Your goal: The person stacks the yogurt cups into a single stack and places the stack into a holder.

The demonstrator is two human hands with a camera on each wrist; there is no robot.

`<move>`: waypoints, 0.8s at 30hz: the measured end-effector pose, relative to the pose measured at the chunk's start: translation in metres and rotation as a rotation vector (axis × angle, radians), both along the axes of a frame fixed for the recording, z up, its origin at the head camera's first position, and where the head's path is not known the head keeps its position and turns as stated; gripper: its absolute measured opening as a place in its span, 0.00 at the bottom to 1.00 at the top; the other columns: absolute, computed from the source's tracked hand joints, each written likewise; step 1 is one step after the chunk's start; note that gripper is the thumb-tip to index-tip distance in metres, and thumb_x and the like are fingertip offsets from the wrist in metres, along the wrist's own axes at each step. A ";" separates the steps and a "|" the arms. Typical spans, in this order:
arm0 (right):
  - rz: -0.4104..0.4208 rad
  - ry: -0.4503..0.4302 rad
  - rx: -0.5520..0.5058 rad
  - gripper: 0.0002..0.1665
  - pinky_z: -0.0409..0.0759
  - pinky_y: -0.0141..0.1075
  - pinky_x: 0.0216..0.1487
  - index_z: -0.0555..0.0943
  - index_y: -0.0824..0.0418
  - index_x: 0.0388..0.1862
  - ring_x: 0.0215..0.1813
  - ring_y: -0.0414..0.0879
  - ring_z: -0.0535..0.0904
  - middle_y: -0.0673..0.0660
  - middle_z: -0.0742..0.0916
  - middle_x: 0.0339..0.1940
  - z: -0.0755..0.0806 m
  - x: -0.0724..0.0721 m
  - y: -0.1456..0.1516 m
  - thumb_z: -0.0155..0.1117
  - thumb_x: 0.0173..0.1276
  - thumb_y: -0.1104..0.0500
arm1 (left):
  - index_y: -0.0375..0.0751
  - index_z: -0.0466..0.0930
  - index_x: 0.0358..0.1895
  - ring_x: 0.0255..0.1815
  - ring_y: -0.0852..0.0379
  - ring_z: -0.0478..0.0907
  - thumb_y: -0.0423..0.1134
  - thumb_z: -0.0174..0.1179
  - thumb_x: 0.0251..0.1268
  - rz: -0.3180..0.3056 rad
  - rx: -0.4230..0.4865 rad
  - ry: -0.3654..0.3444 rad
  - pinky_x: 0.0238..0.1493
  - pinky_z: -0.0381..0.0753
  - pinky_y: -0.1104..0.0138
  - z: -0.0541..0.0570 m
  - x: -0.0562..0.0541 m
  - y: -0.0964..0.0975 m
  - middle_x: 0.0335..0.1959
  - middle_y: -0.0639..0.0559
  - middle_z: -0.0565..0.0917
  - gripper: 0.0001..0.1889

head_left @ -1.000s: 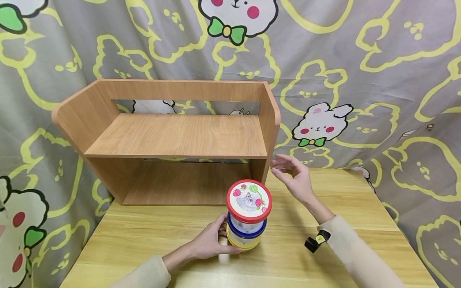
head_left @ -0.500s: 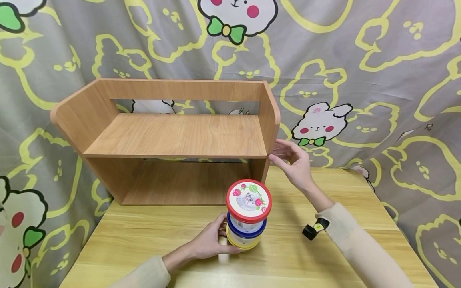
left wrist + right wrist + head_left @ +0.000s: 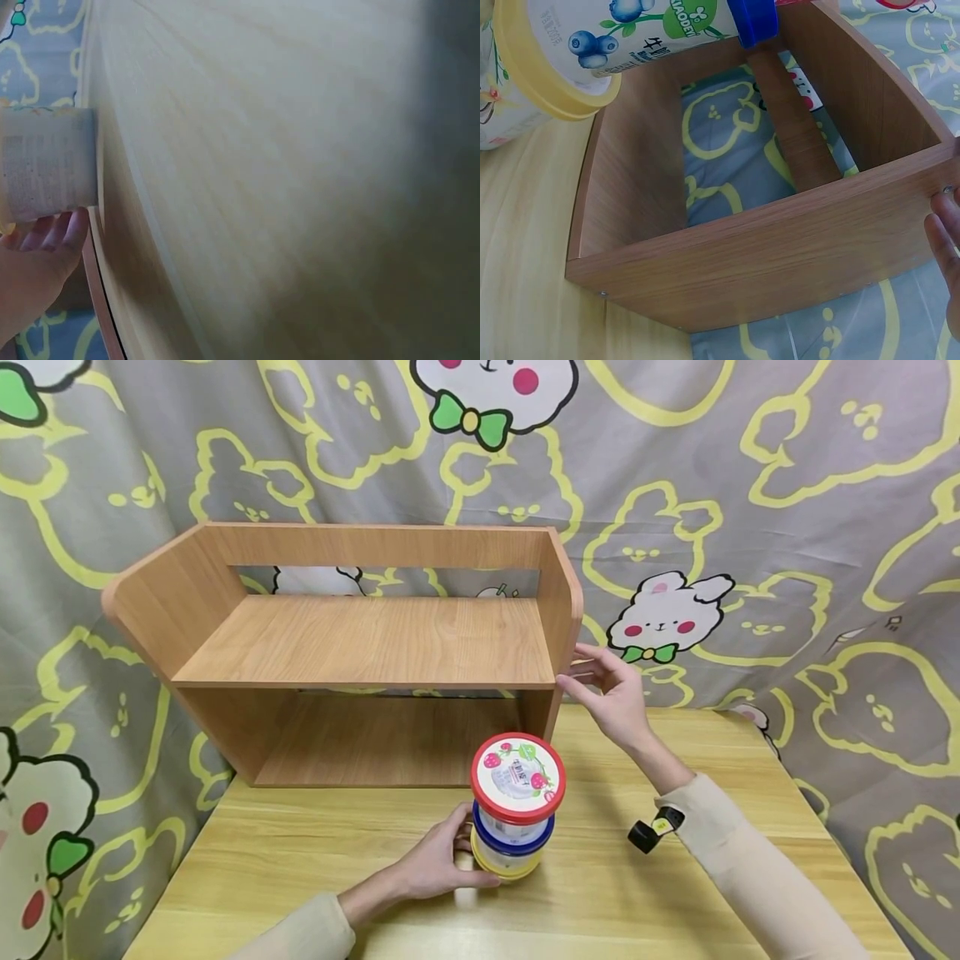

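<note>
Tabletop (image 3: 600, 893), pale and wood-grained, spreads in front of and to the right of a two-tier shelf unit (image 3: 363, 643), whose base lies close to the table's left edge near the back. A broad span of board runs from the unit's right side panel (image 3: 564, 597) to the table's right edge, crossed by the right forearm. More board extends from the left hand (image 3: 438, 860) to the table's slanting left edge. Behind the unit hangs a patterned curtain (image 3: 675, 452).

Three lidded tubs stand upright in a stack near the unit's front right corner: a red-lidded tub (image 3: 517, 777) on top, a blue-lidded tub (image 3: 513, 843) in the middle and a yellow-lidded tub (image 3: 508, 874) at the bottom. The left hand grips the bottom one low down, thumb across its front and fingers curled round its left and far side.

Well above and right of the stack, the right hand (image 3: 611, 697) is at the side panel, thumb tip on the front edge, the other fingers extended and slightly spread toward the outer face. How firmly they press, I cannot tell.
</note>
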State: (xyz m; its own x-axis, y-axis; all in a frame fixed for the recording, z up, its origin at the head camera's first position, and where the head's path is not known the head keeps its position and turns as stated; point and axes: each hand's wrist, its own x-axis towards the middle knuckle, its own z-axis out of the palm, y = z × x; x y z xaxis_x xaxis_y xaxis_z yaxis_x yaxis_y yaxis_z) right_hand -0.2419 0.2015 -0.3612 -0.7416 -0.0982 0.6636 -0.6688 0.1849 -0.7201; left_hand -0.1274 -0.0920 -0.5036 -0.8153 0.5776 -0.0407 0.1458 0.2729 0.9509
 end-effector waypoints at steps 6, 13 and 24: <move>0.007 0.000 -0.002 0.28 0.87 0.24 0.49 0.82 0.73 0.62 0.44 0.32 0.89 0.34 0.89 0.48 0.001 0.000 0.000 0.72 0.62 0.78 | 0.46 0.63 0.76 0.61 0.58 0.83 0.43 0.81 0.56 -0.001 0.003 0.007 0.64 0.83 0.70 0.000 -0.001 0.000 0.66 0.46 0.80 0.46; 0.001 -0.006 0.011 0.28 0.87 0.24 0.50 0.81 0.73 0.62 0.45 0.31 0.88 0.33 0.89 0.49 0.001 0.000 0.001 0.72 0.62 0.78 | 0.47 0.61 0.77 0.68 0.54 0.80 0.44 0.82 0.55 0.002 -0.007 0.010 0.70 0.81 0.67 0.000 -0.002 -0.001 0.70 0.49 0.78 0.49; -0.001 -0.004 0.016 0.28 0.87 0.23 0.49 0.82 0.72 0.62 0.44 0.31 0.88 0.32 0.89 0.48 0.000 0.000 0.001 0.72 0.61 0.78 | 0.49 0.57 0.80 0.74 0.47 0.76 0.44 0.83 0.52 0.006 -0.030 0.014 0.74 0.79 0.61 0.001 -0.003 0.004 0.74 0.49 0.75 0.54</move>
